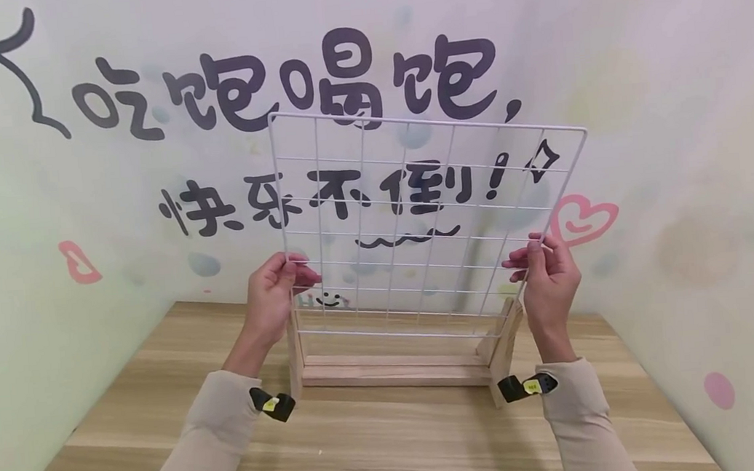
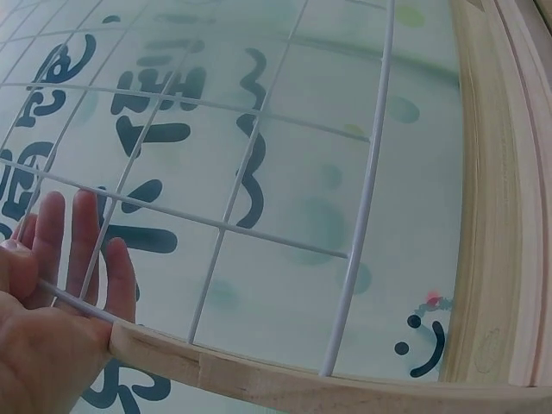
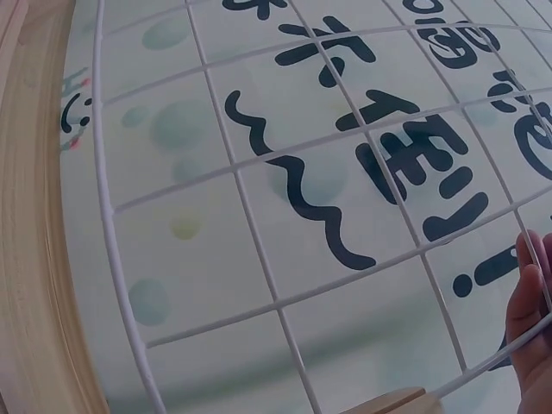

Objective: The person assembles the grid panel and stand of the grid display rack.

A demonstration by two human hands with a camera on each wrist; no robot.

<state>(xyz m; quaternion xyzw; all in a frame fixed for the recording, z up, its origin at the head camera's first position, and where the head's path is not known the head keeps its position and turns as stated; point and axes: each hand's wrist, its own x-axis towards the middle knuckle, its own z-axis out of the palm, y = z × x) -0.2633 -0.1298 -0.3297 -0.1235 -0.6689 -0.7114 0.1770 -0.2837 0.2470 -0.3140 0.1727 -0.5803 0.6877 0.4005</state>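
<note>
A white wire grid panel [image 1: 428,122] stands tilted above a wooden stand [image 1: 396,376], its lower edge between the stand's two side posts. My left hand [image 1: 270,298] grips the panel's left edge wire low down, thumb on the near side and fingers behind the mesh. On the opposite edge, my right hand [image 1: 553,274] holds the wire the same way. In the left wrist view, the grid's edge wire runs along the top of a wooden post [image 2: 285,379], right beside the palm. The right wrist view shows the bottom wire [image 3: 110,224] a little apart from the wooden rail [image 3: 39,224].
The stand rests on a wood-grain table [image 1: 392,446] close to the back wall. That wall [image 1: 672,134] carries black lettering, coloured spots and a pink heart [image 1: 584,219]. Black straps with yellow labels circle both wrists over beige sleeves [image 1: 201,437].
</note>
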